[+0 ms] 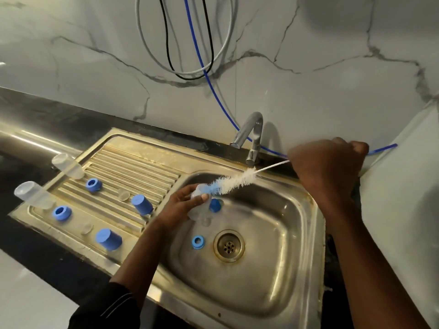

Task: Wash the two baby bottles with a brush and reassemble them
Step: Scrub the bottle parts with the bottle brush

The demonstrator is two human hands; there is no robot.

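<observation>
Two clear plastic baby bottles rest at the left edge of a steel sink's ribbed drainboard (133, 162), the far bottle (67, 166) and the near bottle (33, 194). Just beside them lie blue screw rings (93, 185), clear teats (124, 194) and blue caps (142, 204). Over the basin's (285, 210) left side, the person's left hand (183, 205) grips a third clear bottle (196, 213), fingers and thumb curled round it. The blue tip of a white bristle brush (232, 182) sits at the bottle's mouth. In the basin lie a loose blue cap (215, 205), a loose clear teat (206, 220) and a loose blue ring (198, 242), the ring near the round drain (228, 245). Right of the chrome tap (251, 138), the right hand (325, 162) is clenched in a fist round the brush's thin white handle (273, 165).
</observation>
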